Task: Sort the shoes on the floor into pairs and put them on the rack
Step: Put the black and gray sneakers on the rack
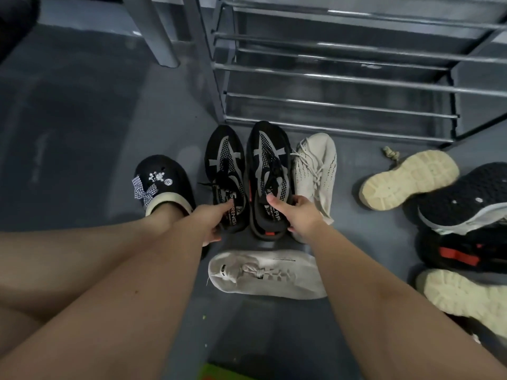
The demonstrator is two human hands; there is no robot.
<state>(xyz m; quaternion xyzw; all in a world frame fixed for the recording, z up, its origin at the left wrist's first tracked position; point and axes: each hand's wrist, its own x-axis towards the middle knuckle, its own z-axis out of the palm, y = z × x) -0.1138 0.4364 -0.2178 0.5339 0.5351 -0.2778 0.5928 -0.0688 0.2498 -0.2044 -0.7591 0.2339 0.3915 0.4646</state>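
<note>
Forearms: two bare forearms fill the lower frame, reaching up toward mid-frame.
Left hand: left hand (pixel 212 219) grips the heel of the left black sneaker (pixel 226 171), thumb pressed inside the collar.
Right hand: right hand (pixel 297 212) holds the heel of the right black sneaker (pixel 270 171) the same way, fingers curled round its outer side.
Pair: both sneakers lie toes-up in the frame, side by side at centre, just below the rack (pixel 343 78), whose bars in the upper right carry no shoes.
Other shoes: a beige sneaker (pixel 315 171) touches the right black one; a white sneaker (pixel 263 272) lies across below the hands; an upturned cream sole (pixel 406 179) and dark shoes are heaped at the right edge.
Foot: a black clog (pixel 162 182) with charms, worn, sits left of centre.
Risk: lifting by heels alone, the toes may droop and snag the lowest bar; loose laces could catch; the beige sneaker may be dragged along.
</note>
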